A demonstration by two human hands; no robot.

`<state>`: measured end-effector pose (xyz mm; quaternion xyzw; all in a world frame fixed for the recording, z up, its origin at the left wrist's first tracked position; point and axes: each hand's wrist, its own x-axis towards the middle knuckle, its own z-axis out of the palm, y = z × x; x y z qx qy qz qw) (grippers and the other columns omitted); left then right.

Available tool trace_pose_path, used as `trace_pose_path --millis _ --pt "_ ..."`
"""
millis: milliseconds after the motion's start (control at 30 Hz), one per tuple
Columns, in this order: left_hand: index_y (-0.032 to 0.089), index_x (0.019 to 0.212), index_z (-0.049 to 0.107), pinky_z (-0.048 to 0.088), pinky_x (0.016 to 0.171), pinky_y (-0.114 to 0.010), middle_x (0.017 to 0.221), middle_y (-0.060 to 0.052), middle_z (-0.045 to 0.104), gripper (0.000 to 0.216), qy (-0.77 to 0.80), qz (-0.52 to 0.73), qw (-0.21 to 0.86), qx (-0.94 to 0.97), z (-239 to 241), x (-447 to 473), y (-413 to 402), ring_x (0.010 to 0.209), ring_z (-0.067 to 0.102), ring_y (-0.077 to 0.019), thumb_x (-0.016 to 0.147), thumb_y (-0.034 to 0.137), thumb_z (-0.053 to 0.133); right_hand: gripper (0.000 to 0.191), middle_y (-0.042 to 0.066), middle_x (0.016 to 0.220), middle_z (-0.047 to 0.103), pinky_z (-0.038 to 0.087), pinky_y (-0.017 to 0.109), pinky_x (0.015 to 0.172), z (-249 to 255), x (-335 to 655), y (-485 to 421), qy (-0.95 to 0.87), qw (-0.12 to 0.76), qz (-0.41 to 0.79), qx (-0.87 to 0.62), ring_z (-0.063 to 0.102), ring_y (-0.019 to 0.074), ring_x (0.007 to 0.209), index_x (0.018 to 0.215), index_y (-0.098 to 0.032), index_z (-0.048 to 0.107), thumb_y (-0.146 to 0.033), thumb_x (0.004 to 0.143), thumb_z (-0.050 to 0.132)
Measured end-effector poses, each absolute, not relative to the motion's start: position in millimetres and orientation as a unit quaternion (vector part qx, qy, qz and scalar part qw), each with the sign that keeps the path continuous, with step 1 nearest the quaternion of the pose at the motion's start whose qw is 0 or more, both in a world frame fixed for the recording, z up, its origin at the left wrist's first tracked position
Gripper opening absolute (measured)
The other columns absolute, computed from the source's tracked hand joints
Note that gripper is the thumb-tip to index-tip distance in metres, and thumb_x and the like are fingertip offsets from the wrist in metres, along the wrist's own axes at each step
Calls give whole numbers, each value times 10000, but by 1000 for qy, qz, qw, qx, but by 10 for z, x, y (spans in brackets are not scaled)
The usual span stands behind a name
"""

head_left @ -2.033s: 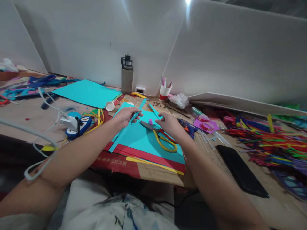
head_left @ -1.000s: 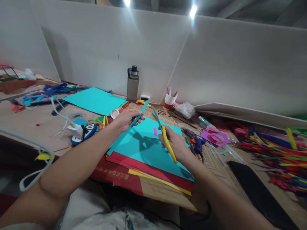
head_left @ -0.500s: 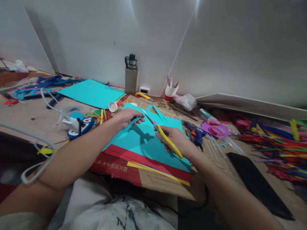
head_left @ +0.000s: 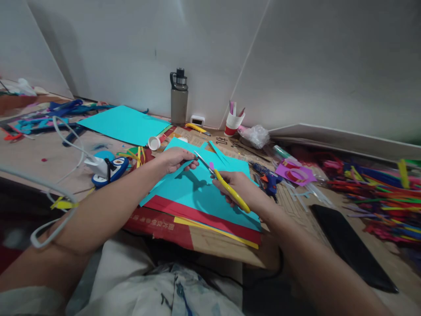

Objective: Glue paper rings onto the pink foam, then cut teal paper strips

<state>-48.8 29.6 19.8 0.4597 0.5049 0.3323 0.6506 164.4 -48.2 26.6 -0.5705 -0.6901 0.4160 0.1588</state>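
Note:
In my right hand [head_left: 235,188] is a pair of yellow-handled scissors [head_left: 233,191], its metal blades pointing up and left toward my left fingertips. My left hand [head_left: 179,160] is pinched closed on a narrow turquoise paper strip [head_left: 180,170], which is partly hidden by the fingers. Both hands hover over a turquoise paper sheet [head_left: 226,211] and cast shadows on it. Red paper [head_left: 197,215] and yellow paper [head_left: 213,231] stick out below its near edge. Cut turquoise pieces [head_left: 215,151] lie on its far side, and a small pink bit [head_left: 211,165] shows beside the blades.
A bottle [head_left: 179,101], a yellow utility knife [head_left: 197,129] and a paper cup of pens [head_left: 233,123] stand or lie toward the wall. At right are a glue gun [head_left: 270,182], a black phone-like slab [head_left: 351,248] and colourful strips [head_left: 388,197]. A white cable [head_left: 49,184] loops at left.
The view has tilted slightly, so the table things sit a little higher. Both hands keep almost the same places, the scissor tips still close to my left fingers.

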Motion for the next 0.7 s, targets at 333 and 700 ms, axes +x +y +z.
trace_pose_path --millis 333,700 --pt "77 696 626 404 422 -183 677 -104 665 170 489 328 654 476 145 -513 321 495 577 -98 832 104 526 320 -38 514 500 407 178 329 327 1627 -512 -689 148 416 -576 514 102 390 1025 -200 632 -436 853 501" --pt "75 648 642 381 392 -175 628 -110 655 153 512 297 650 476 99 -524 348 481 556 -103 785 104 580 288 -39 453 496 346 163 301 366 1577 -533 -678 112 415 -596 476 90 329 946 -187 631 -407 882 457"
